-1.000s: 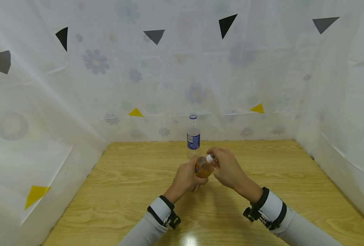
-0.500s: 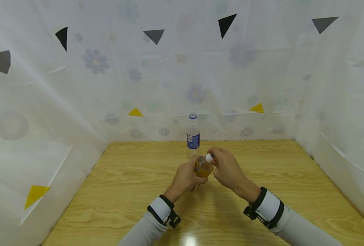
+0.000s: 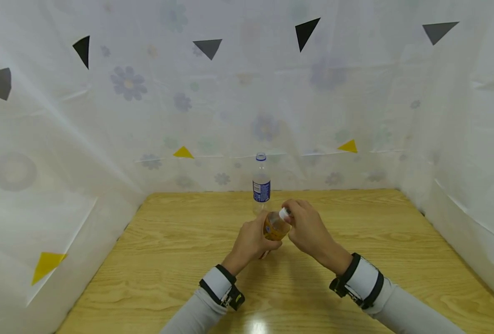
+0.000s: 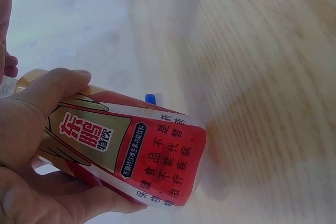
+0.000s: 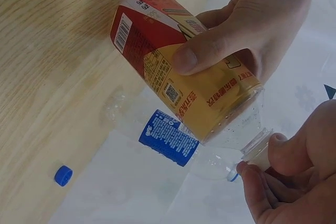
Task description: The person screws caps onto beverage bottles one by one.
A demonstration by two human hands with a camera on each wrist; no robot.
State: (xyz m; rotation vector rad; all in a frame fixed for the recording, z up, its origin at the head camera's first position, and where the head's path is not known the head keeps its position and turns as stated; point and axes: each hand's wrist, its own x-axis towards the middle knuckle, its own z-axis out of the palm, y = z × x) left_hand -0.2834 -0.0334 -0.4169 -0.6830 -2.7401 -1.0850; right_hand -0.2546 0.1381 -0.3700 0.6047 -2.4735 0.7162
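My left hand (image 3: 251,239) grips a drink bottle (image 4: 110,135) with a red and gold label, fingers and thumb wrapped around its body. The bottle is tilted, its neck pointing up and to the right in the head view, and it holds amber liquid. With thumb and fingers, my right hand (image 3: 309,227) pinches the white cap (image 3: 283,213) at the bottle's mouth; the fingers partly hide it. Just behind stands a clear plastic bottle (image 3: 261,189) with a blue label, upright and uncapped, its lower part overlapped by the left hand and the held bottle.
A small blue bottle cap (image 5: 63,176) lies on the wooden table (image 3: 180,241), near the clear bottle. White flowered sheeting (image 3: 230,102) with black, grey and yellow triangles encloses the back and both sides.
Hardly anything differs. Both hands keep their hold on the drink bottle and its cap, and the clear bottle stands where it was; the head view has shifted very slightly.
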